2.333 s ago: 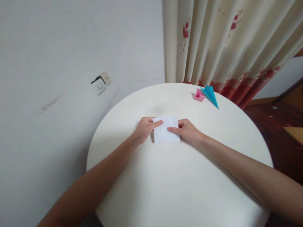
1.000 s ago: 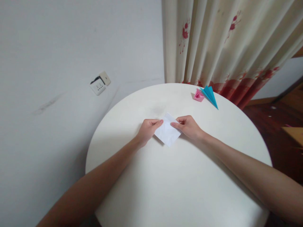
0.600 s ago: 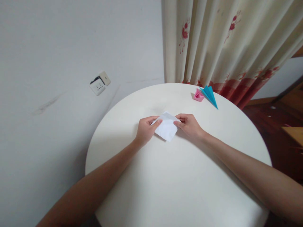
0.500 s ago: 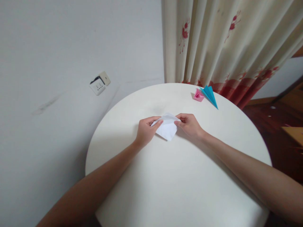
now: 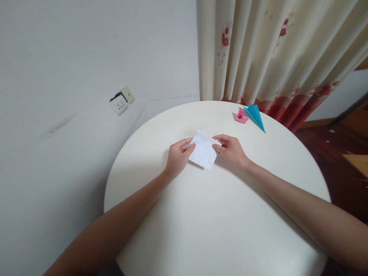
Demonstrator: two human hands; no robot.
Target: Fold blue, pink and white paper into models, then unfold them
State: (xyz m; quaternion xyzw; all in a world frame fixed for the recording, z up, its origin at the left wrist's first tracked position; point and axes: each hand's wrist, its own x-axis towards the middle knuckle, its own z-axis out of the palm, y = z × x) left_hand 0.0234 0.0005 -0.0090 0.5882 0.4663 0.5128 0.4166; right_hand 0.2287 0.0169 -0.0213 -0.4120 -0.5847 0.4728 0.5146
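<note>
A folded white paper (image 5: 204, 152) is held just above the round white table (image 5: 218, 218), tilted so one corner points down. My left hand (image 5: 178, 157) pinches its left edge between thumb and fingers. My right hand (image 5: 231, 150) pinches its right edge. Both hands sit near the middle of the far half of the table.
A pink folded paper piece (image 5: 240, 115) and a blue paper plane (image 5: 255, 117) lie at the table's far right edge. A cream curtain with red flowers (image 5: 273, 57) hangs behind. A wall socket (image 5: 122, 101) is on the grey wall at the left. Dark wooden floor lies to the right.
The paper lay flat under both hands at first. It has since been lifted, turned to a tilt and opened slightly, with both hands keeping hold of its sides.
</note>
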